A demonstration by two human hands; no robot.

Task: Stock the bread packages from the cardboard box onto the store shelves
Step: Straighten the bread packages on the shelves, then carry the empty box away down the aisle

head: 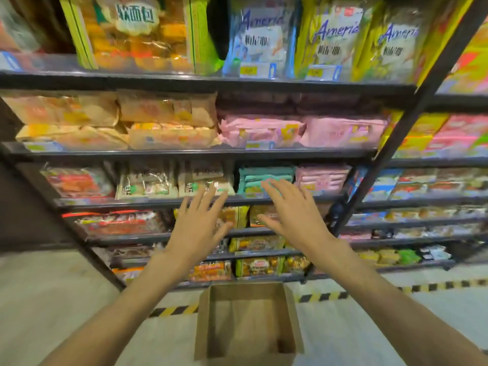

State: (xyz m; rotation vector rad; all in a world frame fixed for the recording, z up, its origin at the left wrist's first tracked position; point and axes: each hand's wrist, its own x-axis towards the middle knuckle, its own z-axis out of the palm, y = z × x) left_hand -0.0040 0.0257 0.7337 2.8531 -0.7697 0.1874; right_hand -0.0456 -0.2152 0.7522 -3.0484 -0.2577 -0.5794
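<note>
Both your left hand (196,228) and right hand (290,215) reach toward the shelves (184,154) at 12 o'clock, fingers spread, holding nothing. The cardboard box (248,323) at 6 o'clock shows no bread packages inside. Stocked packages look soft and crushable; grip them lightly by the edges.

Bread packages (148,184) are crowding every shelf (184,153) to its front edge — tight room for a hand above each row. The cardboard box (248,323) is standing open-topped on the floor — nothing blocking its mouth.
</note>
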